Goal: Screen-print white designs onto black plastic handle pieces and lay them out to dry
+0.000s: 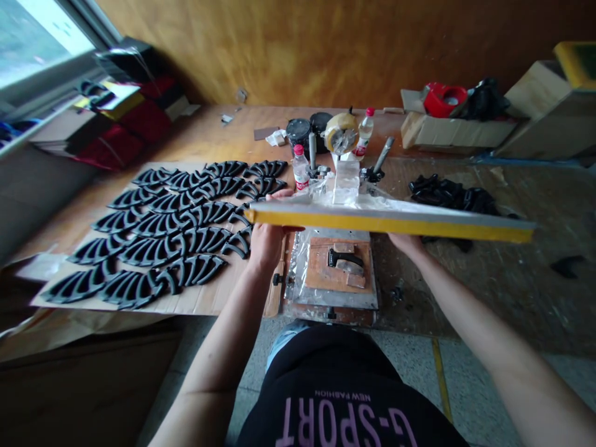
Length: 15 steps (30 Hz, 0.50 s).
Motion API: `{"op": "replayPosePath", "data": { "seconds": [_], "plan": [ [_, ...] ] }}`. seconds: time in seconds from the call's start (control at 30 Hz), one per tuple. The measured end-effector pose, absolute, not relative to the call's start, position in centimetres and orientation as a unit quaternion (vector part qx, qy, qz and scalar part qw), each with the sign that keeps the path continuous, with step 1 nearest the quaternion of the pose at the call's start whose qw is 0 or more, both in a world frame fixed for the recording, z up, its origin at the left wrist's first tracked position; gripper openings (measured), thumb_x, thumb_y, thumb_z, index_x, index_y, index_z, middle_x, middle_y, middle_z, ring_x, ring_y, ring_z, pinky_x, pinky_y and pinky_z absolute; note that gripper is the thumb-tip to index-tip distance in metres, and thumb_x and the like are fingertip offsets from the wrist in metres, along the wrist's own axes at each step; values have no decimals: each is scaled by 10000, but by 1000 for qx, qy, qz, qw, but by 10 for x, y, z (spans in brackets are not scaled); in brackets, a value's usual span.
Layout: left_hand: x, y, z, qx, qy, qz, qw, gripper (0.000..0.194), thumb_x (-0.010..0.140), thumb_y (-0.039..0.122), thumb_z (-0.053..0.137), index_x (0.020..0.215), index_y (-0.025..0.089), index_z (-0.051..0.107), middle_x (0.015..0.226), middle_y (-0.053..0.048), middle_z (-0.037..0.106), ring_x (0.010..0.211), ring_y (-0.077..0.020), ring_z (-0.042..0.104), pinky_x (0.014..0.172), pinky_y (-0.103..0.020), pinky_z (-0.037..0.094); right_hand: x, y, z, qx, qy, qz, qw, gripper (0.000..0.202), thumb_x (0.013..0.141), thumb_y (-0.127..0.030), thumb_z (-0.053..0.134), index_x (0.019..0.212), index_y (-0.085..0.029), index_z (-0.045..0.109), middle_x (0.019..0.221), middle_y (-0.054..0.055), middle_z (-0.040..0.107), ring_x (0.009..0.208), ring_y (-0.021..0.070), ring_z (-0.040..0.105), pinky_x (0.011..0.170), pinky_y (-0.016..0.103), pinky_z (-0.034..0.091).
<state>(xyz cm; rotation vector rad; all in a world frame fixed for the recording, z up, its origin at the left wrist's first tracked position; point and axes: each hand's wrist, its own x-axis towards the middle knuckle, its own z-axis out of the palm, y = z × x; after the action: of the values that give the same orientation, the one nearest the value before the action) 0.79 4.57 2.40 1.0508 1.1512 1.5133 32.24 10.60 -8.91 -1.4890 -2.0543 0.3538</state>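
A screen-printing frame (419, 228), with a yellow front edge and a pale upper face, is raised above the work spot. My left hand (270, 239) grips its left end, thumb below and fingers above. Under the frame's right half is my right hand (404, 241), its fingers hidden by the frame. Below, a small black curved handle-like part (345, 258) lies on a wooden jig block (316, 273), fixed to a metal base plate (298, 295). A clamp stand with two upright rods (383, 155) stands behind the frame.
Rows of black curved parts (162, 233) cover cardboard at left; a pile of black parts (454, 195) lies at right. Two red-capped bottles (300, 171), black tubs (298, 130) and a tape roll (342, 133) stand behind. A cardboard box (459, 133) holds red tape (444, 99).
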Motion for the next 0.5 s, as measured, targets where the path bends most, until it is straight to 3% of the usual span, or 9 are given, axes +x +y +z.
{"op": "replayPosePath", "data": {
  "seconds": [0.1, 0.17, 0.23, 0.3, 0.33, 0.43, 0.5],
  "plan": [
    [19, 55, 22, 395, 460, 636, 476, 497, 886, 619, 415, 1163, 222, 530, 956, -48, 659, 779, -130, 645, 635, -238, 531, 293, 70, -119, -551, -802, 129, 190, 275, 822, -403, 677, 792, -130, 680, 849, 60, 676, 811, 162, 624, 773, 247, 498],
    [30, 43, 2, 354, 481, 624, 504, 532, 869, 644, 427, 1180, 219, 504, 953, -61, 677, 753, -134, 652, 600, -232, 527, 270, 51, -127, -552, -818, 123, 110, 218, 824, -359, 687, 837, -144, 658, 957, 107, 659, 936, 226, 602, 843, 319, 468],
    [45, 17, -29, 311, 513, 531, 599, 570, 828, 655, 500, 1144, 181, 529, 927, -96, 694, 711, -158, 658, 552, -241, 520, 250, 35, -123, -575, -805, 133, 68, 159, 884, -294, 609, 905, -138, 631, 947, 122, 653, 937, 237, 591, 831, 323, 449],
    [62, -12, -61, 269, 524, 358, 724, 622, 774, 664, 572, 1133, 156, 553, 946, -143, 699, 733, -207, 672, 539, -280, 531, 231, 17, -114, -593, -787, 148, 84, 158, 926, -276, 535, 948, -136, 607, 907, 117, 654, 884, 230, 589, 789, 315, 444],
    [69, -25, -74, 243, 522, 336, 746, 609, 777, 663, 568, 1122, 162, 558, 956, -142, 696, 763, -215, 674, 566, -295, 541, 223, 9, -108, -579, -793, 156, 107, 161, 937, -278, 515, 951, -141, 600, 902, 111, 653, 878, 225, 585, 785, 312, 441],
    [71, -45, -96, 194, 532, 367, 738, 522, 803, 632, 539, 1027, 161, 568, 885, -101, 679, 736, -183, 656, 586, -281, 531, 218, 0, -99, -455, -852, 194, 173, 180, 956, -285, 484, 883, -179, 609, 910, 66, 652, 914, 192, 570, 830, 289, 424],
    [47, -43, -103, 218, 585, 392, 676, 481, 803, 614, 526, 979, 167, 550, 792, -55, 654, 598, -133, 598, 487, -222, 456, 240, 15, -103, -435, -857, 199, 191, 232, 969, -277, 454, 847, -195, 632, 921, 44, 658, 927, 171, 566, 856, 276, 410]
  ]
}}
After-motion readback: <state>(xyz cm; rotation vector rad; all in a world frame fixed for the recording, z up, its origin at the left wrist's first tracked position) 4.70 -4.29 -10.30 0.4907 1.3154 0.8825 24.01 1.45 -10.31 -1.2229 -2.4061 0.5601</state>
